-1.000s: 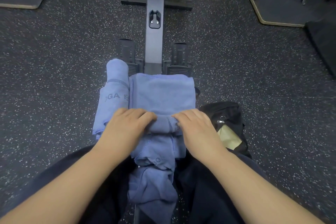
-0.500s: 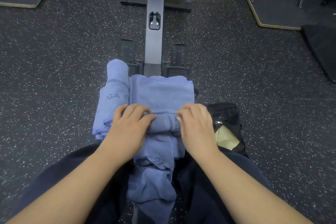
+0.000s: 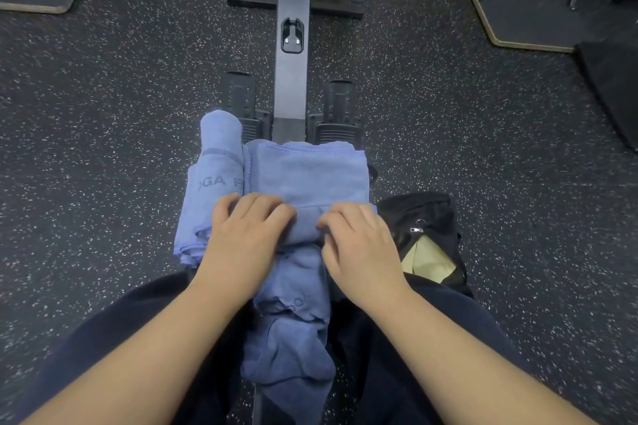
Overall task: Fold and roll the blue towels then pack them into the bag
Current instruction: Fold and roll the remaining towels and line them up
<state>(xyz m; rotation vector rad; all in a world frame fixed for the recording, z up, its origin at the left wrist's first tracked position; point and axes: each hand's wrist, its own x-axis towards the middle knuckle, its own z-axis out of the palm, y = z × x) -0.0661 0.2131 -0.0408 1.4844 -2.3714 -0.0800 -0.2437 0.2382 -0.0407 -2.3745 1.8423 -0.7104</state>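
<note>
You're working with three blue towels: a rolled one [image 3: 221, 148] left of center, a bunched one [image 3: 293, 331] on your lap, and a half-rolled one [image 3: 307, 176] mid-frame, which your left hand [image 3: 241, 235] and right hand [image 3: 359, 245] are gripping with curled fingers. One black bag [image 3: 428, 235] is sitting right of it on speckled gym floor [image 3: 103, 114].

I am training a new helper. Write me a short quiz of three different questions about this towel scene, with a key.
1. True or false: the left hand and right hand both rest on the roll of the folded towel.
2. The black bag lies on which side of the person? A) left B) right
3. Fill in: beside the folded towel, on its left, lies a ____ towel with printed letters.

Key: 1 true; 2 B; 3 rolled
</note>
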